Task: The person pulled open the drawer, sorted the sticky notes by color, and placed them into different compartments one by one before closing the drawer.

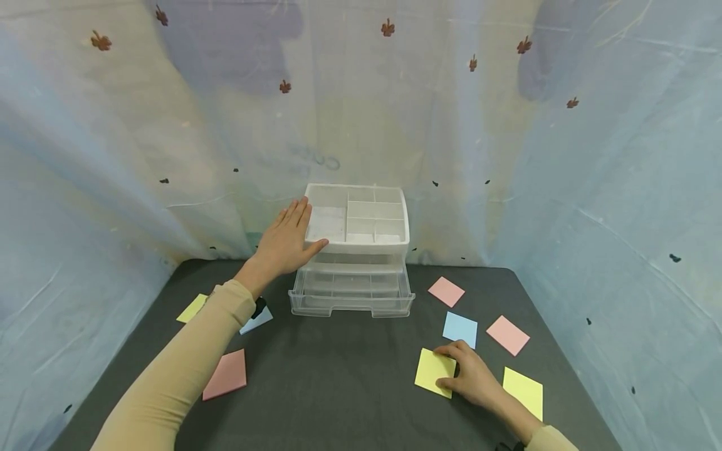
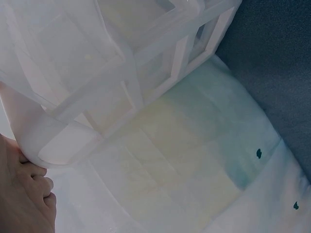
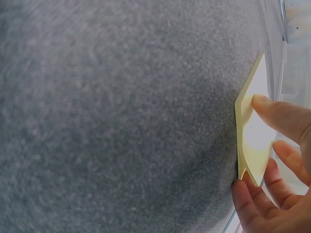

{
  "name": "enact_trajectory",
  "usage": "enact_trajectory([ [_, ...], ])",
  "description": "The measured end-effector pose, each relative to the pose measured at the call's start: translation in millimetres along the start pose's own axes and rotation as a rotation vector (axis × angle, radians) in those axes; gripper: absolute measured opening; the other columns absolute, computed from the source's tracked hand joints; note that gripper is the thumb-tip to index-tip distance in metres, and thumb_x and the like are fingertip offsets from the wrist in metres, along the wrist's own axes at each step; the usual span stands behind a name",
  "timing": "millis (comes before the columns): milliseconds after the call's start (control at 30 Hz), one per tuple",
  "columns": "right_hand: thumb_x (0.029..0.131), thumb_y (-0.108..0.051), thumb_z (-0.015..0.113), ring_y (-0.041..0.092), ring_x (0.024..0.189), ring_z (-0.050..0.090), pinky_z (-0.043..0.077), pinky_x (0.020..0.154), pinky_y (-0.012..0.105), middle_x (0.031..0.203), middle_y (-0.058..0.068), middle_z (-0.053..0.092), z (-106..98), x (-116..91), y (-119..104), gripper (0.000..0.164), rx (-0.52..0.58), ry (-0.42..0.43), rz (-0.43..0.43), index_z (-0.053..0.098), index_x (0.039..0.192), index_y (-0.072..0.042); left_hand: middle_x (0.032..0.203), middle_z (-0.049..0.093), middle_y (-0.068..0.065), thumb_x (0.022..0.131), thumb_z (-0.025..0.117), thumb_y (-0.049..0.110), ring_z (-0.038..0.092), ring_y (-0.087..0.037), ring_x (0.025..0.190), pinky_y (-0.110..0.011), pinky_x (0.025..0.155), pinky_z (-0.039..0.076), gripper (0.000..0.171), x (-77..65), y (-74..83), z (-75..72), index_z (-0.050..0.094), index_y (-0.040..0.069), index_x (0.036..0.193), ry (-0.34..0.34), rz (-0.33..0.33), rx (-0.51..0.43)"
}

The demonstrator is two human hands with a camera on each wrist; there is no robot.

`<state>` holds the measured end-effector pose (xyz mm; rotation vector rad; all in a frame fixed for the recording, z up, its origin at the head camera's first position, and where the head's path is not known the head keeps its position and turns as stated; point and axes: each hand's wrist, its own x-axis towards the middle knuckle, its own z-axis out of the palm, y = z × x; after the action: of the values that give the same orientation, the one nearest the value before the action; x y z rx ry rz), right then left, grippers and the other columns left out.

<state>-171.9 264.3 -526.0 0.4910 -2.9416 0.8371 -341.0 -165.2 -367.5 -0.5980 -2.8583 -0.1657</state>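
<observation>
My left hand [image 1: 284, 241] rests with straight fingers along the left upper edge of a white drawer organizer [image 1: 361, 247], its thumb over the front rim. In the left wrist view, knuckles [image 2: 29, 189] show beside the organizer's corner, and the fingertips are hidden. The organizer's lower clear drawer [image 1: 352, 304] is pulled out. On the right, my right hand [image 1: 476, 379] pinches a yellow sticky note pad [image 1: 430, 369] at the table. In the right wrist view, the thumb lies on the yellow pad's [image 3: 255, 131] face and fingertips hold its edge, where some sheets part.
Around the right hand lie a blue pad [image 1: 460, 329], two pink pads [image 1: 507, 335] and another yellow pad [image 1: 524, 391]. Left of the organizer are a pink pad [image 1: 228, 374], a yellow pad [image 1: 192, 308] and a partly covered blue pad [image 1: 259, 321]. Curtains stand behind the dark table [image 1: 338, 388].
</observation>
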Motion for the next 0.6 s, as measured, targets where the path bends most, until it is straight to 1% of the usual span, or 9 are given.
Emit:
enact_trajectory([
  [100, 0.073, -0.016, 0.096, 0.015, 0.09, 0.055, 0.049, 0.074, 0.029, 0.108, 0.0, 0.06, -0.1, -0.1, -0.7, 0.056, 0.011, 0.0, 0.002, 0.072, 0.123, -0.008, 0.174, -0.003, -0.016, 0.105, 0.039, 0.068, -0.001, -0.034, 0.161, -0.048, 0.131, 0.004, 0.098, -0.4, -0.1, -0.4, 0.007, -0.001, 0.166, -0.004, 0.003, -0.001],
  [233, 0.073, -0.014, 0.096, 0.014, 0.087, 0.052, 0.047, 0.07, 0.027, 0.106, 0.001, 0.06, -0.1, -0.6, -0.3, 0.055, 0.026, 0.003, 0.001, 0.073, 0.122, -0.007, 0.174, -0.003, -0.016, 0.105, 0.039, 0.068, -0.002, -0.034, 0.161, -0.048, 0.131, 0.004, 0.098, -0.5, 0.1, -1.0, 0.006, -0.001, 0.166, -0.007, 0.003, -0.003],
  [400, 0.075, -0.005, 0.092, 0.012, 0.081, 0.052, 0.046, 0.066, 0.025, 0.1, 0.0, 0.06, 1.3, -0.2, 1.8, 0.048, 0.051, 0.025, -0.004, 0.074, 0.12, -0.005, 0.174, -0.003, -0.016, 0.105, 0.039, 0.068, -0.003, -0.034, 0.161, -0.048, 0.131, 0.004, 0.098, -0.5, 0.2, -1.2, 0.004, 0.0, 0.166, -0.01, 0.003, -0.007],
  [467, 0.075, -0.002, 0.091, 0.011, 0.079, 0.052, 0.046, 0.064, 0.024, 0.099, 0.0, 0.059, 2.4, 0.2, 3.0, 0.046, 0.054, 0.034, -0.006, 0.075, 0.118, -0.006, 0.174, -0.003, -0.016, 0.105, 0.039, 0.068, -0.003, -0.034, 0.161, -0.048, 0.131, 0.004, 0.098, -0.4, 0.2, -1.1, 0.004, 0.0, 0.166, -0.01, 0.003, -0.006],
  [600, 0.075, 0.0, 0.089, 0.009, 0.079, 0.051, 0.046, 0.065, 0.024, 0.096, -0.002, 0.059, 3.4, 0.6, 4.8, 0.043, 0.047, 0.047, -0.009, 0.077, 0.116, -0.007, 0.174, -0.003, -0.016, 0.105, 0.039, 0.068, -0.003, -0.034, 0.161, -0.048, 0.131, 0.004, 0.098, -0.4, 0.0, -0.7, 0.005, 0.0, 0.166, -0.011, 0.002, -0.004],
])
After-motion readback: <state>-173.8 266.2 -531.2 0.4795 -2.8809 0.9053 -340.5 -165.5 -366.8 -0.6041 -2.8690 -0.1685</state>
